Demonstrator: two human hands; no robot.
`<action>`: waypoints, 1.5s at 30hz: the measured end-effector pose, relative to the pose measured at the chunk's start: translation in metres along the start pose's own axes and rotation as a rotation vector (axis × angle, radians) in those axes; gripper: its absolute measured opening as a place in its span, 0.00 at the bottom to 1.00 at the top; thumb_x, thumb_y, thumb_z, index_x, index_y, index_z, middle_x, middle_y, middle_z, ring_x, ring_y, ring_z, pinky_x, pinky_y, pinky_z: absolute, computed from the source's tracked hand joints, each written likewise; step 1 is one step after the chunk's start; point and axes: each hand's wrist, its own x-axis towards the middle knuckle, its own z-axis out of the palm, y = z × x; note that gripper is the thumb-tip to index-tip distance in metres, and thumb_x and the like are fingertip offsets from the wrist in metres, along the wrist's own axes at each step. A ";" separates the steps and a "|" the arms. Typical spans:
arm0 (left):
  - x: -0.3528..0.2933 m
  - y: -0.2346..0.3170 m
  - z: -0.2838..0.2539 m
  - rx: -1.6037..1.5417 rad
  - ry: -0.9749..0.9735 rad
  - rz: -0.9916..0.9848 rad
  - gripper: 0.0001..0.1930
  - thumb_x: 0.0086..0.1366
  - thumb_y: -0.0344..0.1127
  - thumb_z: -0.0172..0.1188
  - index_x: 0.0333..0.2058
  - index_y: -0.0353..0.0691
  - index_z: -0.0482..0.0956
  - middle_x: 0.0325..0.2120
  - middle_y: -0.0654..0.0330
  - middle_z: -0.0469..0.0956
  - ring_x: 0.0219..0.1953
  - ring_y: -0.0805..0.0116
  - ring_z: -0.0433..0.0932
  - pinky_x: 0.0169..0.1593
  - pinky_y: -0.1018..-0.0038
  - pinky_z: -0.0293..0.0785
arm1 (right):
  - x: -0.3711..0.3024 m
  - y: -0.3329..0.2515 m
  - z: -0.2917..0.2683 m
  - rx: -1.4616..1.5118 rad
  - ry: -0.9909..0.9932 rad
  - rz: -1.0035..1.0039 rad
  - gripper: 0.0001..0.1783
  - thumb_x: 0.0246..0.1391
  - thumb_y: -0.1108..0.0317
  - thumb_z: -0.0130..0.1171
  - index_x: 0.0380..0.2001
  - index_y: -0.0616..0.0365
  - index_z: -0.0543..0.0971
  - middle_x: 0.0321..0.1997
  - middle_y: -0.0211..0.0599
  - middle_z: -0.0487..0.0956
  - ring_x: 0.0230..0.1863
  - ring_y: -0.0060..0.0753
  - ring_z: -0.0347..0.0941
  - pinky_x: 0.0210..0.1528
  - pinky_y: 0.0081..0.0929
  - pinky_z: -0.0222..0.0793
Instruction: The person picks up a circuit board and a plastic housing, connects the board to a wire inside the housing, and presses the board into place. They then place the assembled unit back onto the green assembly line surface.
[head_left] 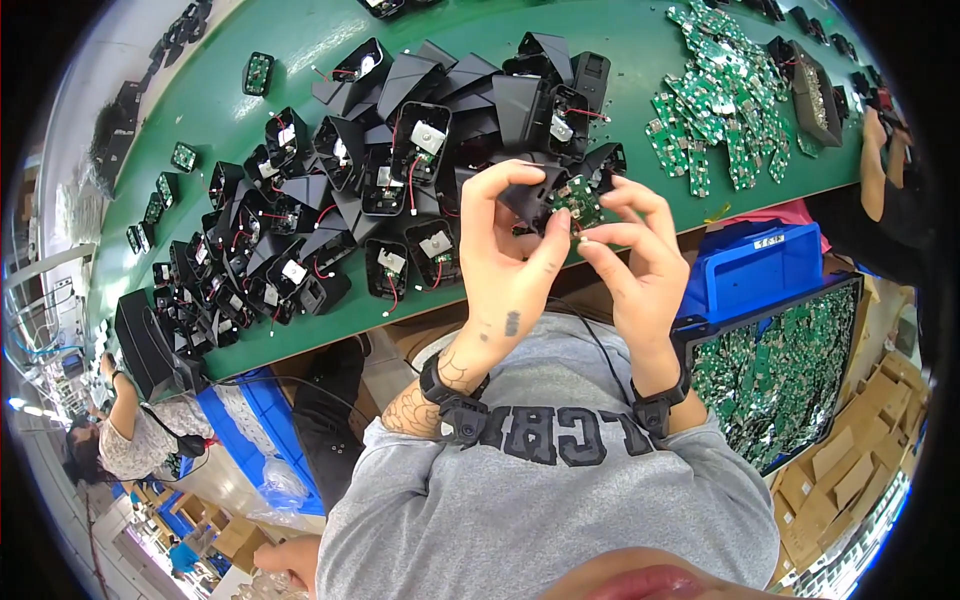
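Observation:
In front of me, over the near edge of the bench, my left hand (505,240) grips a black plastic housing (524,204). Its thumb presses on a small green circuit board (577,198) at the housing's opening. My right hand (643,262) is at the board's right side, thumb and forefinger pinched at a small white plug (583,240) just below it. The other right fingers curl near the board's edge. Whether the plug is seated in the board cannot be made out. Part of the housing is hidden behind my left fingers.
Many black housings (423,140) with red wires crowd the green bench (620,35). A heap of green circuit boards (725,100) lies at the far right. A blue bin (765,265) and a board-filled tray (780,360) stand to my right. Other people work at both sides.

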 end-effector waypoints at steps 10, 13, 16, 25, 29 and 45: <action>0.008 -0.008 -0.012 0.337 -0.248 0.419 0.24 0.49 0.13 0.59 0.44 0.39 0.66 0.46 0.47 0.68 0.48 0.58 0.73 0.49 0.68 0.73 | 0.007 0.002 -0.006 0.351 -0.071 0.339 0.05 0.43 0.78 0.67 0.28 0.64 0.83 0.49 0.39 0.73 0.57 0.35 0.65 0.58 0.32 0.59; 0.009 -0.009 -0.010 0.345 -0.251 0.443 0.24 0.48 0.13 0.60 0.43 0.40 0.67 0.45 0.47 0.69 0.48 0.58 0.74 0.48 0.68 0.73 | 0.008 0.004 -0.007 0.348 -0.072 0.322 0.05 0.43 0.77 0.67 0.28 0.63 0.83 0.47 0.38 0.74 0.57 0.37 0.65 0.59 0.34 0.58; 0.009 -0.010 -0.010 0.323 -0.234 0.443 0.24 0.47 0.14 0.61 0.43 0.41 0.69 0.45 0.47 0.70 0.47 0.57 0.75 0.48 0.67 0.73 | 0.009 0.004 -0.007 0.334 -0.087 0.314 0.05 0.43 0.77 0.67 0.28 0.63 0.83 0.45 0.37 0.74 0.57 0.38 0.65 0.59 0.34 0.57; 0.010 -0.003 -0.018 0.470 -0.319 0.541 0.24 0.40 0.17 0.64 0.39 0.41 0.73 0.41 0.46 0.74 0.45 0.54 0.76 0.46 0.65 0.72 | 0.007 0.006 -0.008 0.370 -0.101 0.360 0.05 0.43 0.78 0.67 0.26 0.63 0.81 0.42 0.37 0.75 0.52 0.32 0.68 0.55 0.30 0.62; 0.006 -0.003 -0.017 0.472 -0.280 0.522 0.24 0.39 0.17 0.63 0.39 0.41 0.73 0.40 0.46 0.75 0.44 0.54 0.76 0.47 0.65 0.71 | 0.006 0.005 0.000 0.385 -0.068 0.331 0.07 0.42 0.80 0.67 0.27 0.63 0.80 0.41 0.36 0.75 0.47 0.29 0.71 0.51 0.26 0.66; 0.005 0.004 -0.019 0.229 -0.316 -0.105 0.26 0.57 0.18 0.53 0.56 0.42 0.70 0.45 0.63 0.74 0.44 0.74 0.74 0.43 0.78 0.75 | 0.016 0.000 -0.021 0.794 -0.155 0.657 0.08 0.48 0.76 0.64 0.33 0.64 0.77 0.32 0.37 0.81 0.31 0.23 0.77 0.32 0.19 0.72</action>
